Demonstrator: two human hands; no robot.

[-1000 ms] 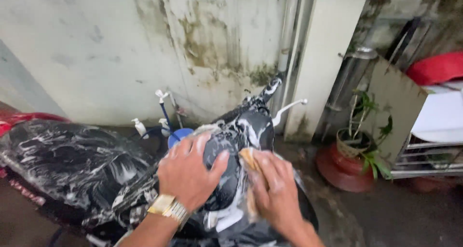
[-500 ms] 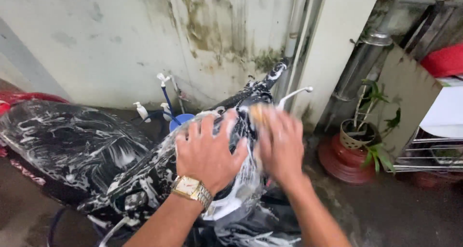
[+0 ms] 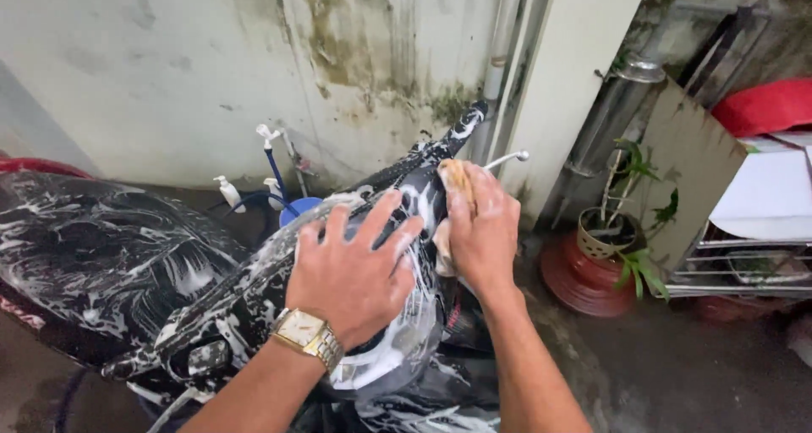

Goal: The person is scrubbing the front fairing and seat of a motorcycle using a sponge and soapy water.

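Note:
A black motorbike [image 3: 110,264] covered in white soap foam fills the lower left and middle. My left hand [image 3: 351,268], with a gold wristwatch, lies flat with spread fingers on the foamy front panel. My right hand [image 3: 484,230] presses a yellowish sponge [image 3: 455,178] against the bike's head near the handlebar [image 3: 461,133]. The brake lever [image 3: 506,157] sticks out just right of the sponge.
A stained wall [image 3: 169,61] stands close behind. Pump bottles [image 3: 227,193] and a blue bucket [image 3: 298,208] sit at its foot. At right are a potted plant [image 3: 622,230] on red saucers, a leaning board [image 3: 689,167], a metal rack [image 3: 744,268] and a red basin [image 3: 765,105].
Both hands have slid forward and up along the bike's front. The right hand with the sponge now reaches closer to the handlebar.

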